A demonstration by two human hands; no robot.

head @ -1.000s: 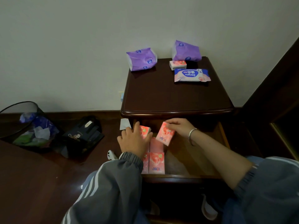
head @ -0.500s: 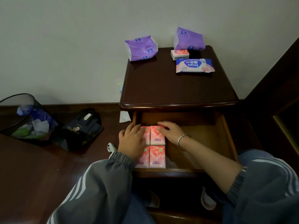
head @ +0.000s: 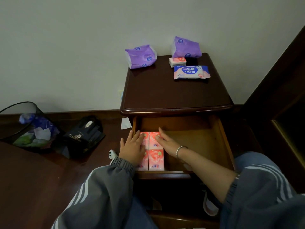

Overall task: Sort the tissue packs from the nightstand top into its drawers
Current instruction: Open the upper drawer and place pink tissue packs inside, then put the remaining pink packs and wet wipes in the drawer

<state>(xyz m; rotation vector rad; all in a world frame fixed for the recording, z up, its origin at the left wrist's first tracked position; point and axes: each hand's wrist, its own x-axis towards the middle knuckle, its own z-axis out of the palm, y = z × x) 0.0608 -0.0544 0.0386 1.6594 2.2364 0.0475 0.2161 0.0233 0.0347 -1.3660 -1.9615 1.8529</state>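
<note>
The nightstand's top drawer (head: 221, 139) is pulled open. Several small pink tissue packs (head: 156, 160) lie flat in a block at its left side. My left hand (head: 132, 147) rests flat on the left packs and hides most of them. Fingers straight, my right hand (head: 165, 140) presses the right edge of the back right pack. On the nightstand top (head: 173, 95) lie two purple tissue packs (head: 141, 56) (head: 186, 47), a small pink pack (head: 177, 61) and a blue-and-pink wipes pack (head: 191, 72).
A black mesh waste bin (head: 24, 126) full of paper stands on the dark wood floor at left, next to a dark bag (head: 82, 136). A white scrap (head: 125, 123) lies beside the nightstand. Dark furniture (head: 283, 96) rises at right. The drawer's right half shows bare wood.
One second ago each hand held a pink pack above the drawer. Both packs now lie flat in the back row, and my hands press them into line.
</note>
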